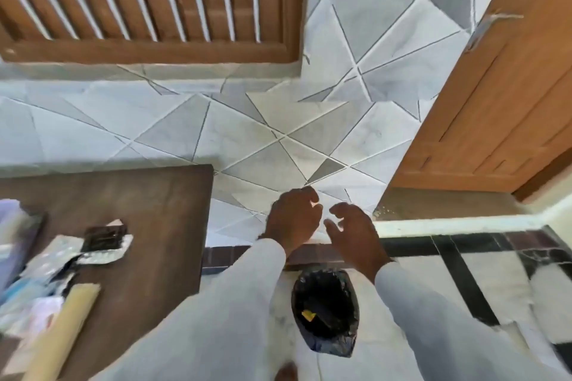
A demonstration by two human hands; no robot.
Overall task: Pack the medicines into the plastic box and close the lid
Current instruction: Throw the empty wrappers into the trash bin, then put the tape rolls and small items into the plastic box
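Note:
Silver blister strips of medicine (99, 252) and other packets lie in a heap at the left end of the dark wooden table (154, 210). A clear plastic box (12, 226) shows partly at the left frame edge. My left hand (292, 219) and my right hand (356, 235) are held out to the right of the table, above a black-lined bin (325, 309). Both hands have curled, parted fingers, and I see nothing in either. The fingertips nearly meet.
A tan rolled tube (65, 325) lies on the table's near left part. A small yellow scrap sits inside the bin. A grey tiled wall stands ahead, with a wooden window frame (148, 9) above and a wooden door (495, 102) at the right.

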